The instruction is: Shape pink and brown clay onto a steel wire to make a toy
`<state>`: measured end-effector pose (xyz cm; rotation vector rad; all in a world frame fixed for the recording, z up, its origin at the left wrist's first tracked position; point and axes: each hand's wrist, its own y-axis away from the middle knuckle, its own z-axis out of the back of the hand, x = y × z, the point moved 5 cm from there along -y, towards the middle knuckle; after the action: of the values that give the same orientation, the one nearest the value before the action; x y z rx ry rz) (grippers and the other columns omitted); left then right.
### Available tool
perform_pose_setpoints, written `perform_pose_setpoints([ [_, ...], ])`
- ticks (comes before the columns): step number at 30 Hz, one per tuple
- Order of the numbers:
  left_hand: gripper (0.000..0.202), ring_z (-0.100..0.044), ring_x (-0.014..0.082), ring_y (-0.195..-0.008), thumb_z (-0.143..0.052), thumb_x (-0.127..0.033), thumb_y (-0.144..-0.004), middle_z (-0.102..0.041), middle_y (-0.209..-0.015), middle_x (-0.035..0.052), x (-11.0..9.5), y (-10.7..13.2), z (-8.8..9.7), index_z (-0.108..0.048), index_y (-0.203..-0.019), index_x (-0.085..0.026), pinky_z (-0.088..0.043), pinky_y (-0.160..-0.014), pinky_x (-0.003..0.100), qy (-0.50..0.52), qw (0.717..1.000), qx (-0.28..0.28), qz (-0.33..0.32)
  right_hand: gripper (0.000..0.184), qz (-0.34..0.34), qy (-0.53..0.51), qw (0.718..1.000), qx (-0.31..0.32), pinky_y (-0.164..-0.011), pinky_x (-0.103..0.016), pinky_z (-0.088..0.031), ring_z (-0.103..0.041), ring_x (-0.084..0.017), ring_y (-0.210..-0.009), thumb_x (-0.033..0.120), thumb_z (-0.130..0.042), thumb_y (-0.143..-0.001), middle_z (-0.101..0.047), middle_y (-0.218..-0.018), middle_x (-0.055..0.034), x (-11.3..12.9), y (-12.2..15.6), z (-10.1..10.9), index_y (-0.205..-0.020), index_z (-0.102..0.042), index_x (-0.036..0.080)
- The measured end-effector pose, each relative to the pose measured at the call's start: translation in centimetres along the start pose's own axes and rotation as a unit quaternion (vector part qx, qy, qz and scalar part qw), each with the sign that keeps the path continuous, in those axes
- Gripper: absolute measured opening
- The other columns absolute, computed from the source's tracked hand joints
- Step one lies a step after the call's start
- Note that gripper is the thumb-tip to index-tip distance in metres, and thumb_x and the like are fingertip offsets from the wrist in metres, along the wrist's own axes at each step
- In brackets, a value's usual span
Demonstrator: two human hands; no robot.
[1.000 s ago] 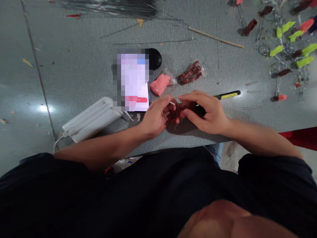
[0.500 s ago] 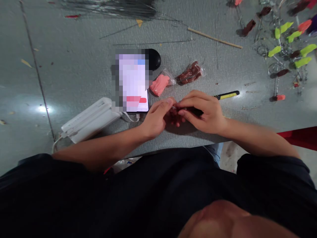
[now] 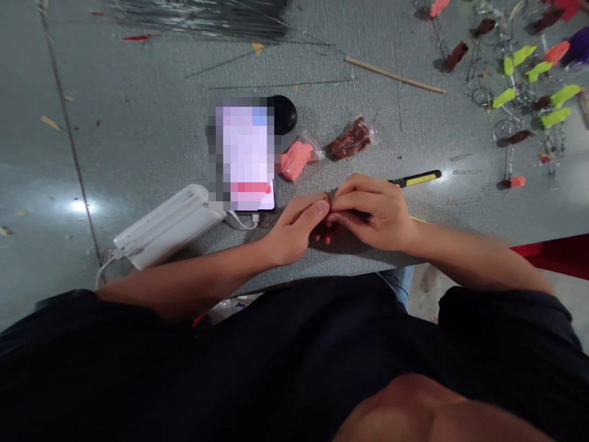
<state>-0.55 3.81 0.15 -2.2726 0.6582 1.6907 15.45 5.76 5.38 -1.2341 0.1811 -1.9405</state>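
My left hand [image 3: 294,230] and my right hand [image 3: 375,212] meet fingertip to fingertip just above the grey table [image 3: 151,135], near its front edge. Both pinch a small thing between them that the fingers hide; a bit of dark red shows under them. A dark tool with a yellow and black handle [image 3: 414,179] pokes out from behind my right hand. Just beyond the hands lie a small bag of pink pieces [image 3: 297,158] and a small bag of dark red pieces [image 3: 350,139].
A lit phone [image 3: 243,156] lies left of the hands, cabled to a white power bank [image 3: 168,224]; a black round object [image 3: 281,113] sits behind it. Thin wires [image 3: 202,17] lie at the back, a wooden stick [image 3: 396,75] beside them. Wire pieces with green, red and brown tips [image 3: 524,86] crowd the right.
My two hands have drawn together: the gap between the fingertips has closed, and the short metal wire seen between them earlier is now covered by the fingers.
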Motion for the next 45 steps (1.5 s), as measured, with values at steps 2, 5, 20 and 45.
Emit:
perform_pose_setpoints([
  [2, 0.056, -0.060, 0.0129, -0.059, -0.059, -0.065, -0.113, -0.063, -0.071, 0.0004, -0.08, 0.08, -0.06, -0.062, -0.078, -0.021, -0.047, -0.053, 0.027, -0.002, 1.000, 0.000, -0.003, 0.009, -0.011, -0.009, 1.000, 0.004, -0.079, -0.025, -0.061, -0.073, -0.011, -0.086, 0.019, -0.073, -0.109, -0.076, -0.096, -0.0005, 0.00, -0.05, -0.02, -0.102, -0.078, 0.022],
  [5, 0.059, -0.058, 0.0127, -0.059, -0.058, -0.070, -0.112, -0.062, -0.071, 0.0009, -0.08, 0.18, -0.17, -0.062, -0.078, -0.021, -0.047, -0.054, 0.027, -0.005, 1.000, -0.003, 0.009, 0.010, -0.036, -0.034, 0.999, 0.015, -0.079, -0.025, -0.061, -0.072, -0.011, -0.084, 0.020, -0.075, -0.108, -0.075, -0.095, -0.0003, -0.13, -0.13, -0.12, -0.099, -0.078, 0.021],
  [20, 0.073, -0.066, 0.0165, -0.059, -0.059, -0.089, -0.099, -0.064, -0.063, 0.0031, 0.60, 0.00, -0.13, -0.059, -0.073, -0.021, -0.044, -0.051, 0.027, 0.065, 0.992, -0.031, 0.108, 0.008, -0.097, -0.099, 0.990, 0.019, -0.076, -0.025, -0.062, -0.074, -0.012, -0.083, 0.022, -0.076, -0.106, -0.080, -0.101, -0.0035, -0.83, -0.12, -0.12, -0.108, -0.084, 0.020],
  [45, 0.048, -0.062, 0.0137, -0.053, -0.071, -0.065, -0.096, -0.062, -0.065, -0.0022, -0.18, -0.02, 0.10, -0.050, -0.082, -0.025, -0.039, -0.046, 0.023, 0.080, 0.986, -0.114, 0.094, 0.016, -0.164, -0.183, 0.967, 0.061, -0.079, -0.029, -0.057, -0.074, -0.013, -0.080, 0.017, -0.072, -0.105, -0.081, -0.084, 0.0003, -0.85, -0.64, -0.53, -0.091, -0.079, 0.020],
])
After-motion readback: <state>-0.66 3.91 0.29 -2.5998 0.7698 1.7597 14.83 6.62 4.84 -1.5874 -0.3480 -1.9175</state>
